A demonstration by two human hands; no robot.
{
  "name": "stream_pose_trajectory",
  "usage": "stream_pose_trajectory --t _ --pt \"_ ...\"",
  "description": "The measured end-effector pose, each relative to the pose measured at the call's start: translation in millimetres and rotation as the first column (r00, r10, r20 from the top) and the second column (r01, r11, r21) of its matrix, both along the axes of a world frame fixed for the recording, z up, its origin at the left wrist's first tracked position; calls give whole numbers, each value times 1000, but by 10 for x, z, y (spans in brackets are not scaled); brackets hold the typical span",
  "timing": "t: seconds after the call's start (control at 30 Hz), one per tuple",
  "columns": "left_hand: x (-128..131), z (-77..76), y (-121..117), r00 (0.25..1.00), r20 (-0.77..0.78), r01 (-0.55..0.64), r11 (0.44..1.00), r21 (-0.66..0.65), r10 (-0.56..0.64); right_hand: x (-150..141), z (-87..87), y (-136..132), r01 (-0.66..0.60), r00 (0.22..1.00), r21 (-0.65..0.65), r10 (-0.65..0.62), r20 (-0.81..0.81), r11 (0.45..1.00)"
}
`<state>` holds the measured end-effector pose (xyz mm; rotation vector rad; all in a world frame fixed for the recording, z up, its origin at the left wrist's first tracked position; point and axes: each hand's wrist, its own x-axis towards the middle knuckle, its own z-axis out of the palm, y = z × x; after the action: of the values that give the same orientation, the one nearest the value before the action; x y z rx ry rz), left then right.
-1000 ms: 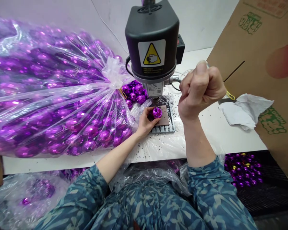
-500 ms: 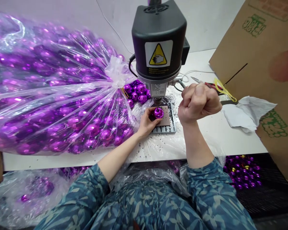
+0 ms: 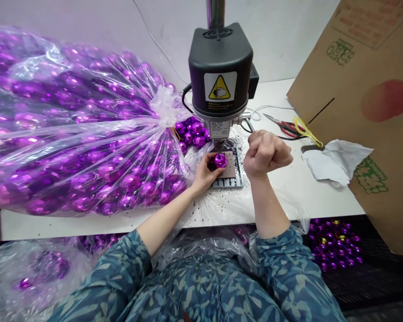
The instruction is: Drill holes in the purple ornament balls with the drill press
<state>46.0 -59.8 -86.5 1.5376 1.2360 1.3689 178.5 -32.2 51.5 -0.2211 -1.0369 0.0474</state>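
A shiny purple faceted bauble (image 3: 220,160) sits on a flat board (image 3: 230,169) on the slotted base of a drill press (image 3: 220,71). My left hand (image 3: 206,172) pinches the bauble from its left side, thumb in front and fingers behind. Right above it is the chuck (image 3: 219,145), close to the bauble's top; whether the bit touches cannot be made out. My right hand (image 3: 267,152) is closed in a fist, raised to the right of the machine, at the end of its feed lever (image 3: 247,121). The lever's grip is hidden inside the fist.
A big tied plastic bag (image 3: 87,134) of purple baubles fills the left, with loose baubles (image 3: 193,132) behind it. Red-handled scissors (image 3: 289,127), crumpled white paper (image 3: 337,161) and a cardboard box (image 3: 356,80) are at right. Dark shavings dot the table (image 3: 336,203).
The drill press head appears slightly lower in view and my right fist has shifted a little down and left, partly from camera motion. My left hand keeps hold of the bauble.
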Motion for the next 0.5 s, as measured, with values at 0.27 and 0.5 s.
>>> stream_pose_trajectory --t 0.27,0.5 --pt "-103 169 -302 972 -162 -157 984 87 169 -58 704 114 -36 999 -289 46 29 957" --pt "-456 8 -1603 807 -568 521 645 559 -160 -42 713 270 -170 985 -176 167 -33 970"
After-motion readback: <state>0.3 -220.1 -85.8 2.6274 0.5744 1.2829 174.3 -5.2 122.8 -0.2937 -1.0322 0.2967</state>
